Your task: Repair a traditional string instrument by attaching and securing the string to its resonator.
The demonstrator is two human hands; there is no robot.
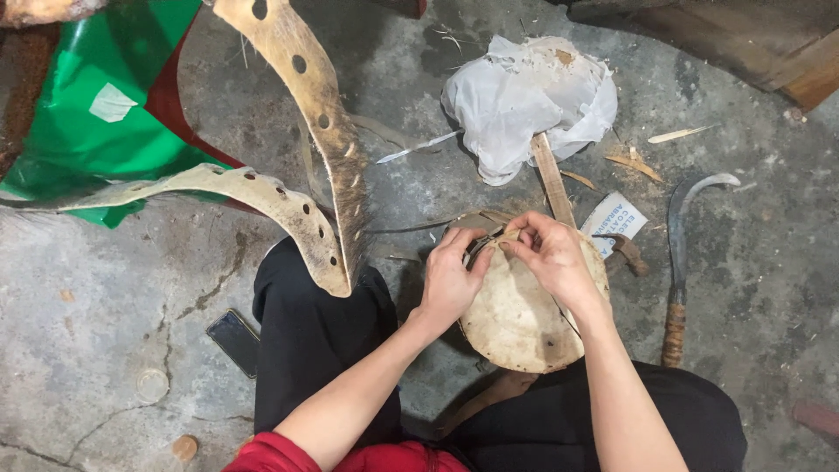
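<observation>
Fingers of both hands pinch at the top rim of a round, pale hide disc, which rests between the person's knees above the concrete floor. The left hand grips the edge from the side while the right hand nips something small at the rim; what it is cannot be made out. The work looks like fastening or lacing the hide's edge, which calls for steady tension from both hands. Close by lie a perforated hide strip, a curved sickle, a white plastic bag, a wooden stick and a dark phone. The strip hangs just beside the left arm and could snag
</observation>
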